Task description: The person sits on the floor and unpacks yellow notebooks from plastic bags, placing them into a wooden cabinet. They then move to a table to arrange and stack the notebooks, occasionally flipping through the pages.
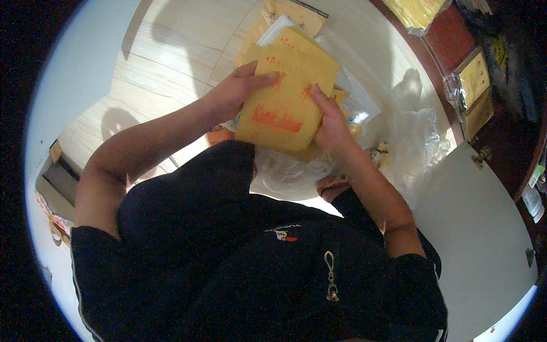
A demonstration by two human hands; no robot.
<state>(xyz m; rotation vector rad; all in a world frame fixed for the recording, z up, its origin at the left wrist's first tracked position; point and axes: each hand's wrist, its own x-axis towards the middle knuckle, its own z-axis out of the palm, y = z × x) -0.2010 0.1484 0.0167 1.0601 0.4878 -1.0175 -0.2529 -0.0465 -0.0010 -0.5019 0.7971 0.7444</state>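
A stack of yellow joss paper (273, 102) with orange-red print is held up between my two hands. My left hand (239, 88) grips its left edge, thumb lying on the top sheet and fingers behind. On the right side my right hand (333, 122) closes on the edge, its thumb pressed to the front. The sheets fan slightly, and another printed sheet (305, 43) sticks out past the top. Under the stack lie crumpled clear plastic bags (290, 171), partly hidden by it. A larger yellow packet (299, 17) with dark characters rests on the floor beyond.
An open white cabinet door (473, 233) stands at my right. Behind it, a dark red cabinet (450, 40) holds a plastic-wrapped yellow bundle (419, 14) and a yellow packet (474, 77). More clear plastic (416, 137) lies near the cabinet. Light tiles (176, 62) cover the floor.
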